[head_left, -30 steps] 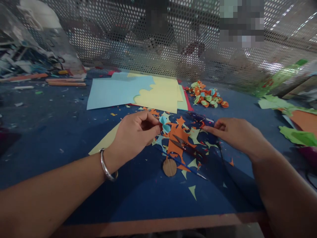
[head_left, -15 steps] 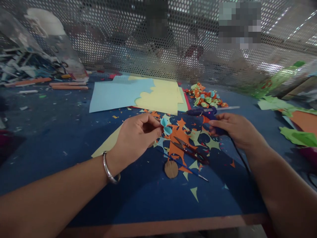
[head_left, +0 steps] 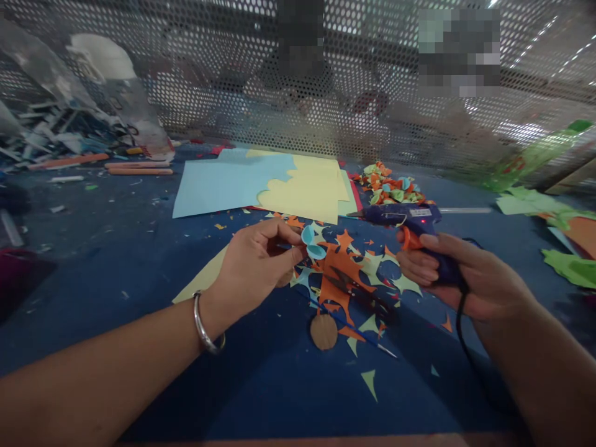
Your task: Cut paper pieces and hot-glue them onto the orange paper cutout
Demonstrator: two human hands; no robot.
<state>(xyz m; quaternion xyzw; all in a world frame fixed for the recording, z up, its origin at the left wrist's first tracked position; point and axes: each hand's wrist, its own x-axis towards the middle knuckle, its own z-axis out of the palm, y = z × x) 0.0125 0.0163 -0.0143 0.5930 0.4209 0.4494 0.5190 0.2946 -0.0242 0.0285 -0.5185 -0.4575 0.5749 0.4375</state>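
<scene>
My left hand point(head_left: 261, 264) pinches a small light-blue folded paper piece point(head_left: 313, 243) between thumb and fingertips, above the paper scraps. My right hand point(head_left: 451, 270) is wrapped round the handle of a dark blue glue gun point(head_left: 400, 214) with an orange trigger and a small red light. The gun's nozzle points left, up and to the right of the blue piece, not touching it. Below lie orange scraps point(head_left: 336, 279), dark scissors point(head_left: 358, 292), a thin blue brush point(head_left: 354, 326) and a round brown disc point(head_left: 323, 331).
Blue sheets point(head_left: 214, 186) and yellow sheets point(head_left: 307, 192) lie behind my hands. A pile of small folded paper pieces point(head_left: 388, 185) sits beyond the gun. A clear bottle point(head_left: 135, 105) and orange sticks point(head_left: 139, 171) are at the left; green paper point(head_left: 570, 264) is at the right.
My right hand has lifted the glue gun nearer, and its grip has shifted so the fingers lie at the trigger. My left hand keeps the blue piece almost in place. The view has shifted slightly.
</scene>
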